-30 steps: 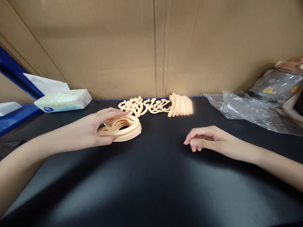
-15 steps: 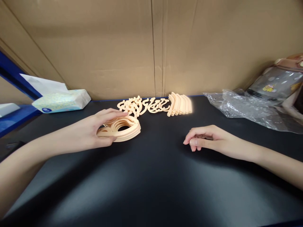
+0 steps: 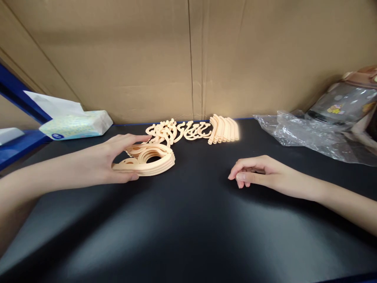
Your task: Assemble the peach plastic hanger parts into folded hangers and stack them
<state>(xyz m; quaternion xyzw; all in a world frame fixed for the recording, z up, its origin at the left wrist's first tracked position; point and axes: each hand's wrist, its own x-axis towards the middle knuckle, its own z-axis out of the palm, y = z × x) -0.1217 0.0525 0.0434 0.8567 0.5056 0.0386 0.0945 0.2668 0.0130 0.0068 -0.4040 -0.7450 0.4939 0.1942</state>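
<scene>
My left hand point(image 3: 110, 159) grips a flat stack of peach plastic curved pieces point(image 3: 153, 161) that lies on the black table point(image 3: 188, 220), thumb under its near edge and fingers over the top. My right hand point(image 3: 259, 173) rests on the table to the right, fingers loosely curled, with nothing visible in it. Behind the stack lie several loose peach hook-shaped pieces point(image 3: 179, 131) and a tidy row of peach curved bars point(image 3: 224, 133) near the table's back edge.
A cardboard wall point(image 3: 188, 59) closes the back. A tissue pack point(image 3: 75, 124) sits at the back left beside a blue shelf frame point(image 3: 17, 98). Crumpled clear plastic point(image 3: 306, 135) and a grey bag point(image 3: 347, 104) lie at the back right.
My left hand has drawn back slightly to the left, and the near end of the stack has shifted left with it. My right hand has stayed still.
</scene>
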